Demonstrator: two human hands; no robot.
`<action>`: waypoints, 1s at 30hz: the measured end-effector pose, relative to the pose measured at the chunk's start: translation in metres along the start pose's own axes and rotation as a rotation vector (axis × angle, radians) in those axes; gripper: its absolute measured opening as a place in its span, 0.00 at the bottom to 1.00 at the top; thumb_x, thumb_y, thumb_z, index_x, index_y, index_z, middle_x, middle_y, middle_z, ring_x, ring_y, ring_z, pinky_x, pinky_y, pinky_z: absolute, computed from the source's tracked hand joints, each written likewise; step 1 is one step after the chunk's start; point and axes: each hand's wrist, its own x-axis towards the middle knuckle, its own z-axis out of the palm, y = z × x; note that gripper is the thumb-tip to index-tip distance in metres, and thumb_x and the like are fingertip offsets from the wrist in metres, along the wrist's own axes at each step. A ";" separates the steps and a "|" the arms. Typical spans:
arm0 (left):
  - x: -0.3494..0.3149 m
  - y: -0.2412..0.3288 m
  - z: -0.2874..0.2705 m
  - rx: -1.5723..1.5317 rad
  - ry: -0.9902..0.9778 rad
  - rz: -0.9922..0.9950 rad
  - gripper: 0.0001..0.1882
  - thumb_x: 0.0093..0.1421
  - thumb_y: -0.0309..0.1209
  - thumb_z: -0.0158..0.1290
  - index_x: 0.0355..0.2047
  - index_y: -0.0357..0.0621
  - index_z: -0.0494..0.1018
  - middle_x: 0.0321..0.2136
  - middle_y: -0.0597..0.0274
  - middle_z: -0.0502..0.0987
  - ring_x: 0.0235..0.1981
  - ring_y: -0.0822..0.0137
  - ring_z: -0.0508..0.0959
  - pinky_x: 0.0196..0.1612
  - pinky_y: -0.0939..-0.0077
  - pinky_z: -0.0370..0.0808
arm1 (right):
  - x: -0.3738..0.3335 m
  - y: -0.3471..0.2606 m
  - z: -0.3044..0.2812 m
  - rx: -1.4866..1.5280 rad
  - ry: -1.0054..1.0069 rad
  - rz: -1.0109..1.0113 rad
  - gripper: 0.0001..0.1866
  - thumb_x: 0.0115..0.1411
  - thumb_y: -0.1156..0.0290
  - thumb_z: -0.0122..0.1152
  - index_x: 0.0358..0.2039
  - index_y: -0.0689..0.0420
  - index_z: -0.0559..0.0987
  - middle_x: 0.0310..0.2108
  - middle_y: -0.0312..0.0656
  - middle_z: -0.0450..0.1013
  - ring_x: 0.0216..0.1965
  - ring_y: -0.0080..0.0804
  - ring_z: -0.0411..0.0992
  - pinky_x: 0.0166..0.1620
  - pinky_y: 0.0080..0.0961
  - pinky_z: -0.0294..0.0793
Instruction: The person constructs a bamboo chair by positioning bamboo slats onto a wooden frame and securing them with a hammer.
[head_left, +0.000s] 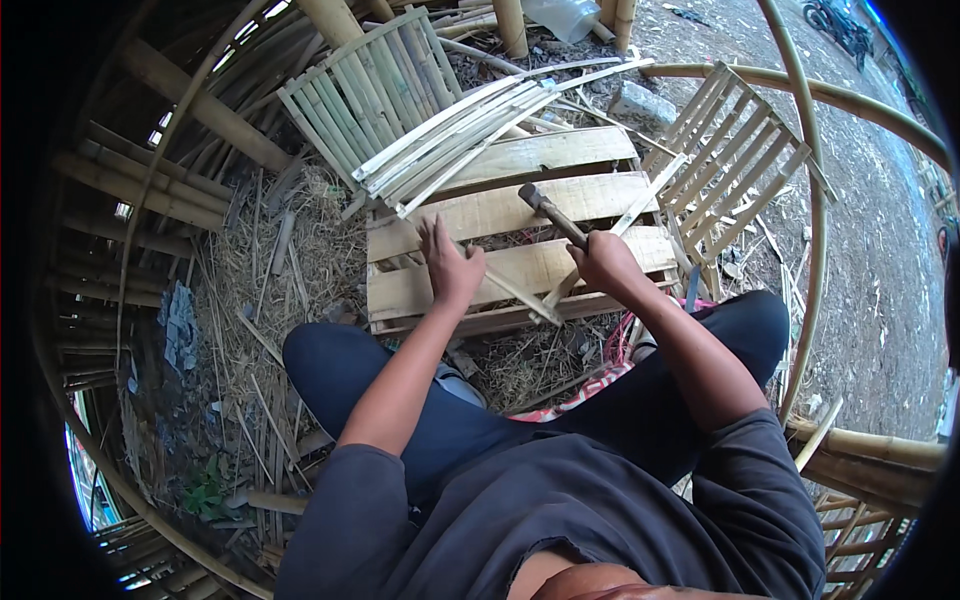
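Before me stands a low bench (520, 212) of pale wooden planks with gaps between them. My right hand (608, 264) is wrapped round the wooden handle of a hammer (557, 215), its metal head up over the planks. Over the bench's left part, my left hand (453, 265) has its fingers stretched out. A bamboo strip (517, 288) runs from beneath that hand toward the near edge. It meets a second strip (650, 196), which slants under my right hand; their ends come together at the near edge.
A bundle of split bamboo strips (470, 135) lies across the bench's far left corner. Slatted bamboo panels stand behind it (375, 85) and at the right (735, 150). Bamboo poles (805, 200) curve past on the right. Straw and scraps (290, 250) cover the ground at left.
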 end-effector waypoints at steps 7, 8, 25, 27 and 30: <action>-0.016 0.021 0.013 0.110 0.006 0.019 0.38 0.53 0.22 0.50 0.67 0.34 0.57 0.72 0.31 0.51 0.74 0.27 0.44 0.74 0.35 0.40 | 0.003 -0.002 -0.019 -0.077 0.036 -0.096 0.19 0.67 0.61 0.59 0.28 0.66 0.76 0.21 0.60 0.76 0.25 0.61 0.78 0.31 0.52 0.77; -0.016 0.024 0.011 0.132 -0.043 0.013 0.38 0.54 0.22 0.50 0.67 0.35 0.57 0.72 0.33 0.50 0.74 0.27 0.43 0.74 0.35 0.39 | 0.009 -0.003 -0.023 -0.112 0.015 -0.103 0.16 0.67 0.64 0.58 0.30 0.65 0.74 0.20 0.57 0.76 0.24 0.58 0.78 0.29 0.50 0.76; -0.018 0.017 0.018 0.091 0.077 0.017 0.32 0.54 0.22 0.50 0.61 0.38 0.63 0.71 0.33 0.53 0.72 0.26 0.50 0.74 0.40 0.48 | 0.028 -0.010 0.010 -0.295 0.095 -0.431 0.16 0.65 0.61 0.58 0.29 0.63 0.76 0.27 0.56 0.76 0.31 0.53 0.78 0.34 0.47 0.77; -0.024 0.011 0.017 0.097 0.096 0.038 0.31 0.54 0.22 0.51 0.61 0.38 0.63 0.71 0.33 0.53 0.72 0.26 0.50 0.74 0.41 0.49 | 0.035 -0.010 0.001 -0.266 0.130 -0.127 0.22 0.67 0.53 0.57 0.27 0.61 0.79 0.27 0.56 0.78 0.33 0.53 0.79 0.37 0.47 0.78; -0.017 0.004 0.022 0.067 0.121 0.043 0.32 0.53 0.26 0.53 0.61 0.33 0.63 0.71 0.31 0.53 0.73 0.29 0.48 0.75 0.40 0.45 | 0.054 0.026 -0.026 -0.322 0.143 0.311 0.31 0.67 0.45 0.55 0.32 0.65 0.84 0.30 0.59 0.81 0.37 0.55 0.82 0.43 0.45 0.80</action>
